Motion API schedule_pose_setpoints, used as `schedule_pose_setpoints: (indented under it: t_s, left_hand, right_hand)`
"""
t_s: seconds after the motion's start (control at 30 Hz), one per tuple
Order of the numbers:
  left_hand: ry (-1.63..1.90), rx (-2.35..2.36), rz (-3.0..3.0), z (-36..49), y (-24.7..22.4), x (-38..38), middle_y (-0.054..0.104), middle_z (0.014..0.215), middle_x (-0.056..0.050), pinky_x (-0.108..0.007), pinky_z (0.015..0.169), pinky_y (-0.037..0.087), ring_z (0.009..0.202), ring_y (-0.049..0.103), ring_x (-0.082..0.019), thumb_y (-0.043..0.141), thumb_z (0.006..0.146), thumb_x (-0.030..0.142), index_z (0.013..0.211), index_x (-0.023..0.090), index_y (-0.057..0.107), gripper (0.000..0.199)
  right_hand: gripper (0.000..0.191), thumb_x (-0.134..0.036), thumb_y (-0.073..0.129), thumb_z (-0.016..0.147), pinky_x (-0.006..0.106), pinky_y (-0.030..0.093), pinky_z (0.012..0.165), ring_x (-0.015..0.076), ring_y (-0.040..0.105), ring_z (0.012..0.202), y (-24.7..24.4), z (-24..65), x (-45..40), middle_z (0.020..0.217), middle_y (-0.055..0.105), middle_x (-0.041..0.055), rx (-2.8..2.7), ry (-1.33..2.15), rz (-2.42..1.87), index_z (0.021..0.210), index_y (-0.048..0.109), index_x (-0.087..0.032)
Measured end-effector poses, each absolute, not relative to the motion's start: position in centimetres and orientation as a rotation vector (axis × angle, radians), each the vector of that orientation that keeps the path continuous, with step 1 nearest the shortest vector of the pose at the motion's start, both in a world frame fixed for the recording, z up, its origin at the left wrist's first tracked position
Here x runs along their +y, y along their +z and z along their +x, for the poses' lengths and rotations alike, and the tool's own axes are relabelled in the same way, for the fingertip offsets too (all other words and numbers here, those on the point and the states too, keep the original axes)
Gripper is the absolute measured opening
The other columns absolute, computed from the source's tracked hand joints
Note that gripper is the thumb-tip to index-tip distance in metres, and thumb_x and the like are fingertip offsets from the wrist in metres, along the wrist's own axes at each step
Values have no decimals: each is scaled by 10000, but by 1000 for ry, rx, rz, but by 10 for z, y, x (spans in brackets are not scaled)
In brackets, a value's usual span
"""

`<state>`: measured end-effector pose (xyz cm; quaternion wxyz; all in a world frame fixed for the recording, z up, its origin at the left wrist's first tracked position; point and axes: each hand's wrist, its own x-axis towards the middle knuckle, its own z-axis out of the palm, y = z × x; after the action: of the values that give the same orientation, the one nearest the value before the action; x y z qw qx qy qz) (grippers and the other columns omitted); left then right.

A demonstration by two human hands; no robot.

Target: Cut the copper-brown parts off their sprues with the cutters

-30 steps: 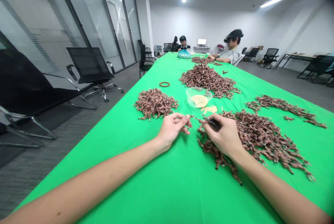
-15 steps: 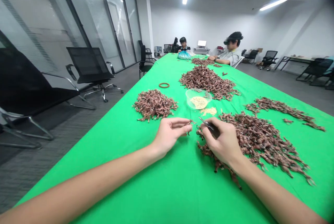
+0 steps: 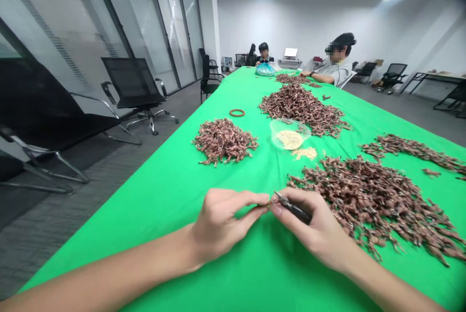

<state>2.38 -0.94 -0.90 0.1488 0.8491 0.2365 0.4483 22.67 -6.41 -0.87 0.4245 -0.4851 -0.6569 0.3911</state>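
Close together above the green cloth (image 3: 174,190)
I had the left hand (image 3: 222,222) pinching a small brown piece (image 3: 269,203) at its fingertips — the right hand (image 3: 318,227), just beside it, clasped a black-handled tool (image 3: 296,210).

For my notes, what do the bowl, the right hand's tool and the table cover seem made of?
Bowl: probably clear, glossy plastic; green shows through its wall. Tool: likely a metal tip, greyish; dark, smooth-looking handle, perhaps plastic or rubber. Table cover: apparently matte fabric, given its soft creases.

left hand (image 3: 220,222) and right hand (image 3: 315,222) — both in pinches, close together
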Motion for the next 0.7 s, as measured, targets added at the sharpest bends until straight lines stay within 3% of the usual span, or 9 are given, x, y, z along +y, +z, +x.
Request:
schedule_pose_setpoints:
  t_s: [0.17,0.27,0.37,0.53,0.7]
  left_hand:
    - [1283,587,2603,22,-10,-11,798,977,-2,-260,622,573,755,781,-185,716,874,168,1048,247,757,196]
    - [1238,621,2521,23,-8,-15,806,932,-7,-285,628,553,726,772,-192,752,850,224,999,234,760,150]
    - [1134,734,2271,26,-1,-17,802,918,-19,-303,727,567,770,754,-195,783,818,286,972,216,755,172]
    - [864,710,2023,30,8,-15,777,1026,-36,-303,894,543,949,715,-189,709,871,221,1032,188,764,173]
    - [770,710,1936,28,5,-14,779,989,-42,-294,859,551,889,710,-174,717,870,238,1060,169,772,209]
  right_hand:
    - [311,-495,599,937,265,429,582,155,545,675,-11,227,-65,764,629,20,-1625,991,-1233,848,688,-211]
    - [346,-521,587,937,271,427,558,166,559,674,-16,229,-65,755,639,32,-1620,937,-1247,827,692,-211]
    - [354,-534,587,933,273,432,539,175,576,670,-19,231,-65,739,651,39,-1618,885,-1254,872,717,-211]
    - [350,-508,571,951,262,431,542,153,550,618,-13,233,-65,674,631,11,-1638,889,-1242,951,739,-201]
    - [351,-479,551,965,256,394,551,135,516,614,-9,233,-64,684,620,5,-1699,842,-1267,853,725,-196]
